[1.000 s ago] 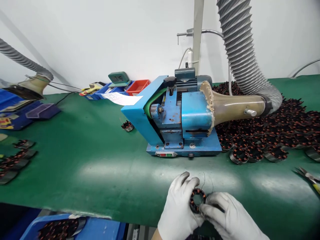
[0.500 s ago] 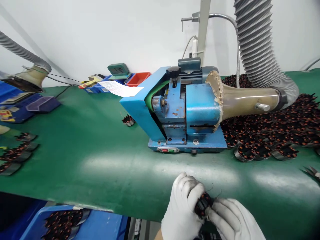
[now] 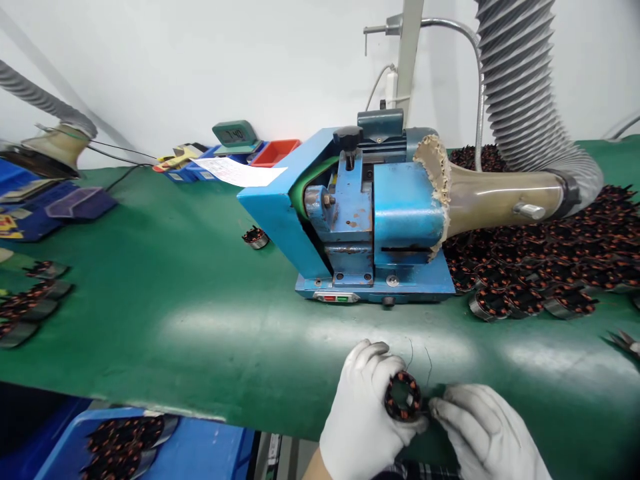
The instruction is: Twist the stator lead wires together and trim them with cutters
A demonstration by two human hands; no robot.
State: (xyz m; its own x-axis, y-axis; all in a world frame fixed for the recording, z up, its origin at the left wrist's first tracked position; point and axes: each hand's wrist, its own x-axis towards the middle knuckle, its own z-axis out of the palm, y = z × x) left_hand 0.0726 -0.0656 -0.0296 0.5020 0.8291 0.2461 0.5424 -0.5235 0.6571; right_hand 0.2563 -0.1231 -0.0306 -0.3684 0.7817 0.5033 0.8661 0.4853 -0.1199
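My left hand (image 3: 363,413), in a white glove, grips a small round stator (image 3: 403,396) wound with copper coils, its open face turned toward me. Two thin wire ends stick up from it. My right hand (image 3: 487,433), also gloved, pinches at the stator's right side with its fingertips. Both hands are low over the near edge of the green bench (image 3: 200,320), in front of a blue bench machine (image 3: 360,213).
A large heap of stators (image 3: 540,267) lies right of the machine under a ribbed extraction hose (image 3: 530,100). One single stator (image 3: 255,237) sits left of the machine. More stators (image 3: 30,307) lie at far left. A blue bin (image 3: 125,450) with stators stands below the bench. Pliers (image 3: 625,341) lie at right.
The stator has been turned in my hands from edge-on to face-on. My right hand has slid a little to the right of it. The view shifted slightly.
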